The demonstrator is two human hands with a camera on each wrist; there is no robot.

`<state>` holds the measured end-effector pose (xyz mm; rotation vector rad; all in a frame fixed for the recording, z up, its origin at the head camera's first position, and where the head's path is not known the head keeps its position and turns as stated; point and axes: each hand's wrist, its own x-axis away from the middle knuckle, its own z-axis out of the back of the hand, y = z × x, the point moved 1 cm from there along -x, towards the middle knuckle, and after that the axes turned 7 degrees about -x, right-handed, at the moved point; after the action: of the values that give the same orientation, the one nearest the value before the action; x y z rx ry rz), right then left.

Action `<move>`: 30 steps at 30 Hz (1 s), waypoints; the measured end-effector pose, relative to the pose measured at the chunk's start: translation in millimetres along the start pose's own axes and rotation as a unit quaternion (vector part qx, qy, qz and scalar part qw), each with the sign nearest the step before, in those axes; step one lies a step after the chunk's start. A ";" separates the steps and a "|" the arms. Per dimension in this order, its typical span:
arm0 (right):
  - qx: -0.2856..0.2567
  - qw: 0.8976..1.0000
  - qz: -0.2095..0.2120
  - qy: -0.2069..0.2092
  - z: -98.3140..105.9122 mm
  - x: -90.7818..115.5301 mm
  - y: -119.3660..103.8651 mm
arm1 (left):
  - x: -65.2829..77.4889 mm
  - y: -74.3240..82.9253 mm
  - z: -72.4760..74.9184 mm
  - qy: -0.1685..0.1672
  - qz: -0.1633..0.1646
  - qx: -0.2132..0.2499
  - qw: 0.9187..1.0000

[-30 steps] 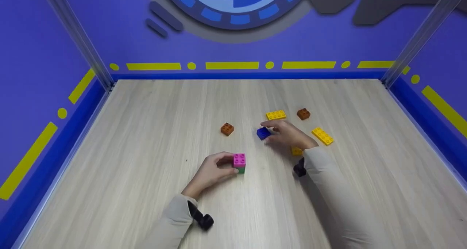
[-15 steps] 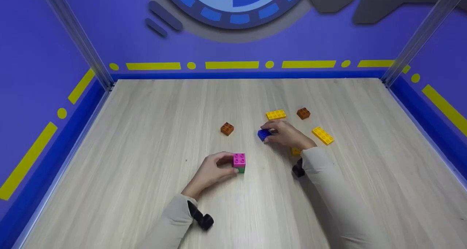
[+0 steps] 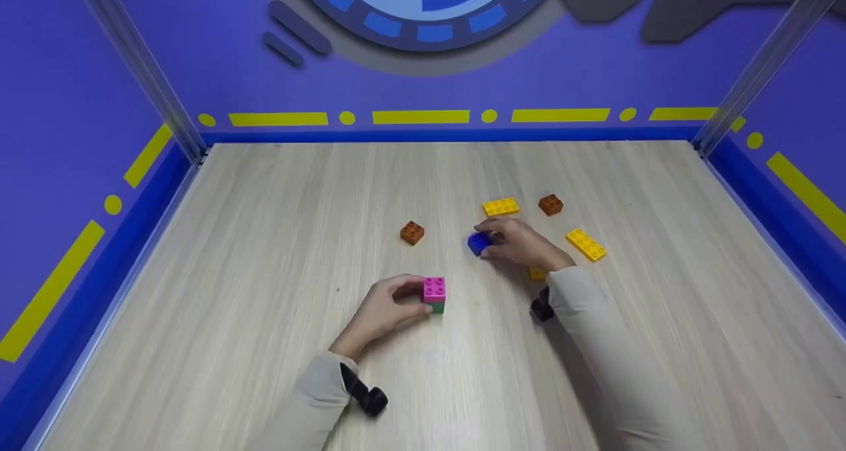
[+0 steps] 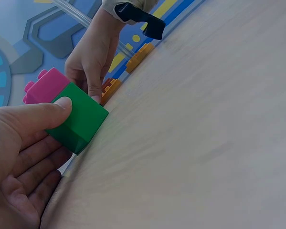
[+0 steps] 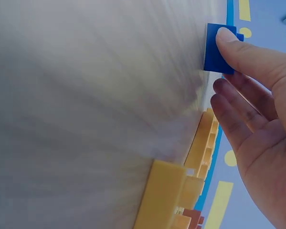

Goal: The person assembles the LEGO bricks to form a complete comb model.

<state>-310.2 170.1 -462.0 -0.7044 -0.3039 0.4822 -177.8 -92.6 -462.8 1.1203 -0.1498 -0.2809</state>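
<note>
My left hand [image 3: 382, 311] pinches a stack of two toy building bricks between thumb and fingers. Its pink brick [image 3: 433, 288] sits on top of a green brick [image 4: 82, 117], whose side the thumb presses in the left wrist view. Farther back, my right hand [image 3: 525, 243] grips a square blue brick [image 3: 478, 243] at the table surface. In the right wrist view the thumb lies on the blue brick's [image 5: 218, 53] near side, with its studs facing away from the table. The fingers behind the blue brick are partly hidden.
Two brown bricks [image 3: 412, 233] [image 3: 550, 204] lie on the wooden table [image 3: 264, 239]. Yellow bricks [image 3: 500, 206] [image 3: 585, 245] lie around the right hand, and another yellow brick [image 3: 537, 274] is partly covered by its wrist. Blue panels [image 3: 423, 94] enclose the back and sides.
The right hand's fingers have closed in on the blue brick, which has shifted slightly to the right. The left hand and its stack stay in place.
</note>
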 end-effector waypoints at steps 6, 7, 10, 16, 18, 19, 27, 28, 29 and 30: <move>-0.003 1.000 0.001 0.010 5.2 1.8 3.4 | -1.3 -2.9 -0.6 -0.004 -0.001 0.007 1.000; -0.002 1.000 0.002 0.012 6.2 1.9 4.1 | -1.6 -3.6 -0.7 -0.006 -0.002 0.008 1.000; 0.000 1.000 -0.002 0.019 9.7 3.1 5.5 | -2.2 -4.8 -1.1 -0.009 -0.004 0.011 1.000; 0.009 0.999 -0.032 0.043 17.3 7.5 12.0 | -0.7 0.1 -0.7 -0.006 -0.008 0.007 1.000; 0.009 0.998 -0.049 0.046 19.5 9.2 15.2 | -0.9 -0.1 -1.0 -0.006 -0.008 0.003 1.000; 0.007 0.997 -0.060 0.047 20.4 10.0 16.7 | -1.5 -1.2 -1.4 -0.005 -0.009 0.001 1.000; -0.017 0.987 -0.150 0.047 23.2 11.9 22.7 | -14.8 -34.3 -9.5 0.002 0.001 0.000 1.000; -0.018 0.987 -0.155 0.047 23.1 11.5 23.1 | -15.7 -37.1 -9.8 0.003 0.000 0.000 1.000; -0.021 0.985 -0.161 0.049 23.0 11.1 23.2 | -16.2 -39.0 -10.0 0.002 -0.002 0.001 1.000; -0.025 0.985 -0.165 0.050 22.8 10.8 23.5 | -16.6 -40.4 -10.0 0.002 -0.004 0.002 1.000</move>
<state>-318.2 203.6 -460.3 -0.7094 -0.3312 0.1237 -196.9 -95.4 -503.2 1.1262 -0.1425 -0.2851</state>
